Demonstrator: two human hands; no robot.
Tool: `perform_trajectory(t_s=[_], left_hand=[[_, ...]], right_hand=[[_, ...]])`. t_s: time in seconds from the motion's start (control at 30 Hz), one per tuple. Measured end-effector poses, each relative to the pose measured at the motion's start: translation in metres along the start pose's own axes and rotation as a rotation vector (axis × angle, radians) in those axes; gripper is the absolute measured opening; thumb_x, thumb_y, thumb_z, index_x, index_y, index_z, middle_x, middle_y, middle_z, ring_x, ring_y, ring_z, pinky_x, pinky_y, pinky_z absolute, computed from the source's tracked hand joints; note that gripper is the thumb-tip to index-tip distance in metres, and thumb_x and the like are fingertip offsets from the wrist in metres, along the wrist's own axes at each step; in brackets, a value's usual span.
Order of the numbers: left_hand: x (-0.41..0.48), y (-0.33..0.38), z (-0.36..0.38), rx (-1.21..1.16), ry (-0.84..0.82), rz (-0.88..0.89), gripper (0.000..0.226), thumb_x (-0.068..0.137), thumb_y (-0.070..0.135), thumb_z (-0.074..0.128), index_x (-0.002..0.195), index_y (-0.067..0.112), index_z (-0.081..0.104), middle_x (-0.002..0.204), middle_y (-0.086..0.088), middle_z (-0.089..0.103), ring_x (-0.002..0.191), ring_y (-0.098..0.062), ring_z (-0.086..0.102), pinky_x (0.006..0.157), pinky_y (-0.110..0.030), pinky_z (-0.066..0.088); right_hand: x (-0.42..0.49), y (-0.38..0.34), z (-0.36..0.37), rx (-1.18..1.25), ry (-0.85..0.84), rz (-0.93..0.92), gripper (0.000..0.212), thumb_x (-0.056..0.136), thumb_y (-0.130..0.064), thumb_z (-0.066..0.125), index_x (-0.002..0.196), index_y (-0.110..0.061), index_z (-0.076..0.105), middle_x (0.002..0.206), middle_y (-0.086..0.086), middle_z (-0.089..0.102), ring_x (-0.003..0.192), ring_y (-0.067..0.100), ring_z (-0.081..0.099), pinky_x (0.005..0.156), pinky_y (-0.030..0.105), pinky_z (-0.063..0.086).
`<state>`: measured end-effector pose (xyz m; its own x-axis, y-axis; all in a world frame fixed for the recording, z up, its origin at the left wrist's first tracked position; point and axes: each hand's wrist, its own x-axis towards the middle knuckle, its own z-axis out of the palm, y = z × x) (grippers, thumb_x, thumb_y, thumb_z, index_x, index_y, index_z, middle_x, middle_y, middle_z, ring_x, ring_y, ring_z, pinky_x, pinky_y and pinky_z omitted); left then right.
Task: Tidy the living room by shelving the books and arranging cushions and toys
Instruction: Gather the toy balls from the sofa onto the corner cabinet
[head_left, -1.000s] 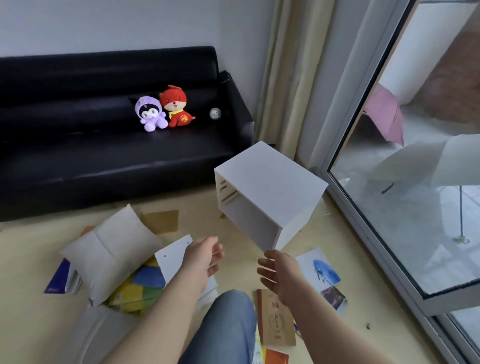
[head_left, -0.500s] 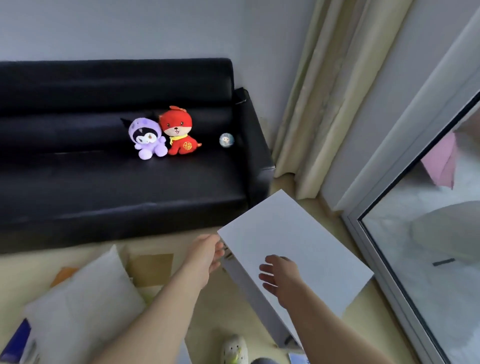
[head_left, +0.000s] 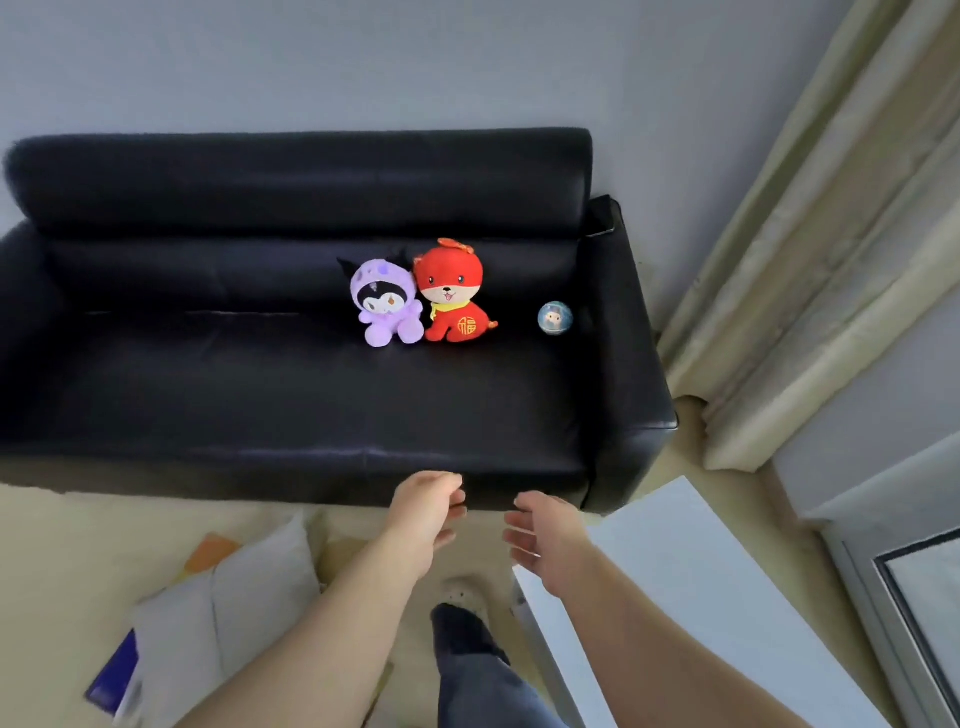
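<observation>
A: Where are we?
B: Between steps. Left hand, right hand empty, fingers relaxed. Shelf at 4 o'clock, cushion and book at 7.
A: Next we probably turn, reach down for cushion.

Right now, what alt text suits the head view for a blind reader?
An empty left hand and right hand stretch toward a black sofa bearing a purple plush, a red plush and a small ball; a white cushion and white box lie nearer.
</observation>
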<state>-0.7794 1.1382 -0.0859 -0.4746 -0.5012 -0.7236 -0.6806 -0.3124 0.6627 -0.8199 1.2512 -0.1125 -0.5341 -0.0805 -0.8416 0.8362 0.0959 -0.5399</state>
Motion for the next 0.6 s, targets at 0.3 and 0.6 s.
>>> perform_trajectory(t_s=[0.3,0.6], left_hand=[[0.117,0.136,0.013,0.031,-0.051,0.021,0.007,0.094,0.019,0.051,0.088,0.020,0.053,0.097,-0.002,0.064,0.095,-0.017,0.062,0.088,-0.036,0.048],[0.206,0.212,0.010,0.029,-0.076,-0.015,0.008,0.095,0.018,0.049,0.088,0.018,0.053,0.095,-0.002,0.063,0.093,-0.018,0.062,0.087,-0.036,0.047]], right_hand=[[0.089,-0.129,0.067,0.044,0.023,0.000,0.017,0.094,-0.018,0.049,0.108,-0.010,0.056,0.082,0.004,0.062,0.070,0.018,0.058,0.069,0.031,0.047],[0.144,-0.210,0.115,0.033,0.039,0.021,0.020,0.094,-0.020,0.050,0.111,-0.012,0.057,0.086,0.004,0.064,0.077,0.018,0.060,0.075,0.033,0.049]])
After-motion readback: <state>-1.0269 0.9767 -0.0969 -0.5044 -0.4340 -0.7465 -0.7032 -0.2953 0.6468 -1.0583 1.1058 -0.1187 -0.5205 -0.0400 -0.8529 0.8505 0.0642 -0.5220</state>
